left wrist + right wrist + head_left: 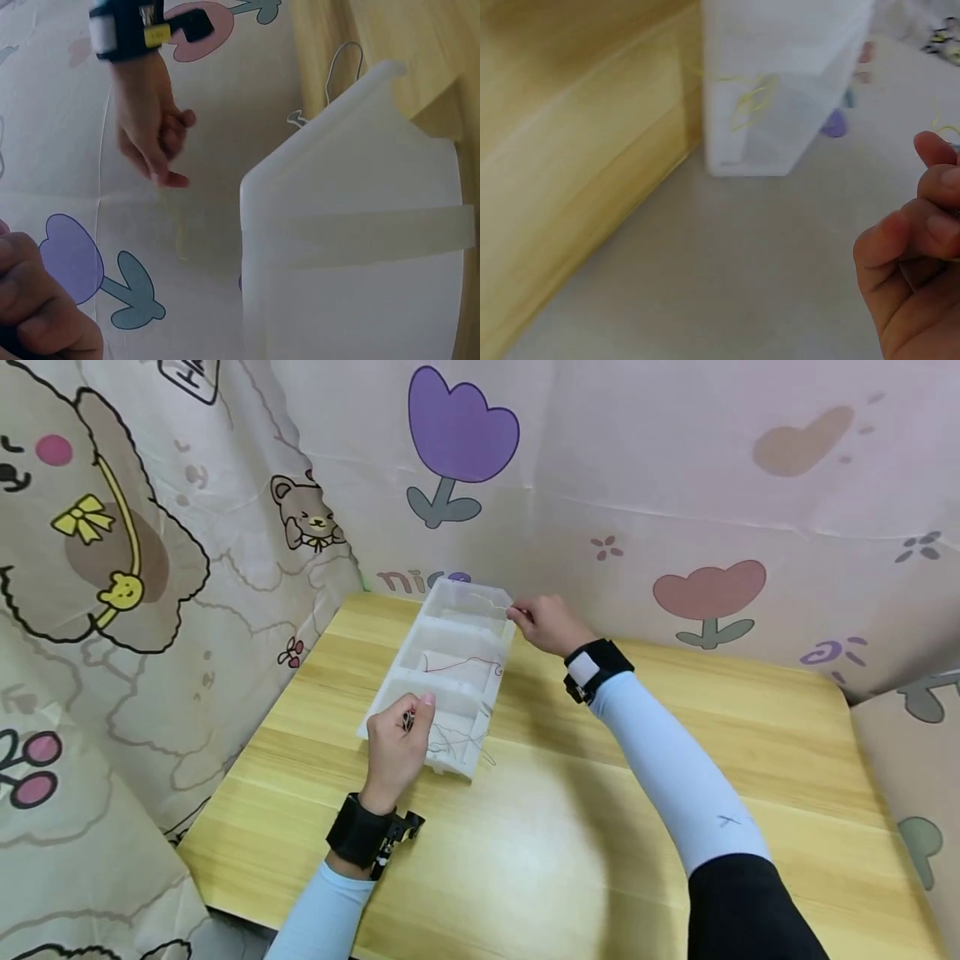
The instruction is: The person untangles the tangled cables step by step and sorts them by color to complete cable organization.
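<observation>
A white plastic box [450,625] with three compartments lies lengthwise on the table. My right hand [551,625] is at the far compartment's right edge and pinches a thin yellow wire [180,236]. More yellow wire [754,97] lies in that compartment. The middle compartment has a red wire [468,662], and the near one has several pale grey wires [450,742], some hanging over its edge. My left hand [397,747] is curled at the near left of the box, gripping a small bundle of thin wires [408,721], mostly hidden by the fingers.
The wooden table [525,860] extends in front of the box and to its right. Printed curtains [600,485] hang close behind the table and along its left side. A strip of tape [375,236] runs across the box's end wall.
</observation>
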`<state>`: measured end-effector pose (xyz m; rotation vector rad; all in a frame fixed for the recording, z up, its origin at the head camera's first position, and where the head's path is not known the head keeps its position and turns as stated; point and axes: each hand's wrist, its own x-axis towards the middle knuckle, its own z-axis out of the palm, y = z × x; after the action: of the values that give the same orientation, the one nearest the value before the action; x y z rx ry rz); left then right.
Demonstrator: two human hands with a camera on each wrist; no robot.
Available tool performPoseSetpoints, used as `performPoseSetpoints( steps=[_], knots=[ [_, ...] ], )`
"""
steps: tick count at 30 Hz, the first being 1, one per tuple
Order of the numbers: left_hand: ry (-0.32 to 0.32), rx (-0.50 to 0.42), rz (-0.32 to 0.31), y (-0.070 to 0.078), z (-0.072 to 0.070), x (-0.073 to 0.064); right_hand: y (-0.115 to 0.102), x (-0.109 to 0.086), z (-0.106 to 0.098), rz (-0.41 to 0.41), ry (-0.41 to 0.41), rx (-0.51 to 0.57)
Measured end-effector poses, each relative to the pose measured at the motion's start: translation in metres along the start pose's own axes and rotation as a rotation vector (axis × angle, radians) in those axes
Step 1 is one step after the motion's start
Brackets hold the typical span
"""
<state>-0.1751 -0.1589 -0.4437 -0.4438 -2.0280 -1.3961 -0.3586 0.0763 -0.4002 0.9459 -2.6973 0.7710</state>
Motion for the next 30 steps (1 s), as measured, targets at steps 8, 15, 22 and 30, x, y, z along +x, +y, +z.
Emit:
performPoseSetpoints(
  steps=[8, 15, 22, 30],
  knots=[
    [-0.004, 0.015, -0.008, 0.000, -0.001, 0.003, 0.008, 0.032, 0.014, 0.108, -0.092, -0.091],
    [-0.029, -0.009, -0.011, 0.002, 0.006, 0.005, 0.011, 0.047, 0.029, 0.160, -0.125, -0.211],
    [-0.023, -0.016, 0.008, 0.004, 0.011, 0.007, 0.011, 0.042, 0.028, 0.247, -0.140, -0.224],
    [-0.069, -0.025, -0.011, 0.006, 0.015, 0.010, -0.001, 0.026, 0.020, 0.144, -0.059, -0.179]
  ],
)
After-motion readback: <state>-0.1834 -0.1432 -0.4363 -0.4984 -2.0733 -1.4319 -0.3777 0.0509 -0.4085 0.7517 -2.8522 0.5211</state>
